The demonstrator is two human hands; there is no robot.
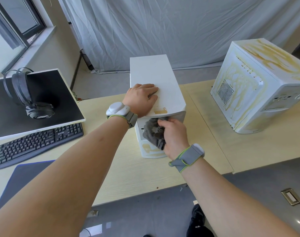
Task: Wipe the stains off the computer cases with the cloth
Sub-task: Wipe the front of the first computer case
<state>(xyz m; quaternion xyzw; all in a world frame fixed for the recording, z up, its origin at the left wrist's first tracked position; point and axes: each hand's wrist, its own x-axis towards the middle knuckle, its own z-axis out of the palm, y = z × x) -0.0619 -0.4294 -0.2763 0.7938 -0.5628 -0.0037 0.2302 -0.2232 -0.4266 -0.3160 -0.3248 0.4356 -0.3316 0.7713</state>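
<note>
A white computer case (160,77) stands upright in the middle of the desk. My left hand (142,98) rests flat on its top near the front edge. My right hand (174,135) grips a grey cloth (153,132) and presses it against the case's front panel. Yellow-brown stains (151,149) show on the lower front panel below the cloth, and a small one sits on the top's front edge. A second white case (258,86) stands at the right of the desk, streaked with yellow-brown stains on its top and sides.
To the left a monitor (48,100) lies tilted back with black headphones (28,93) on it. In front of it are a black keyboard (38,142) and a dark mouse pad (26,177). The pale wooden desk (132,168) ends just before me.
</note>
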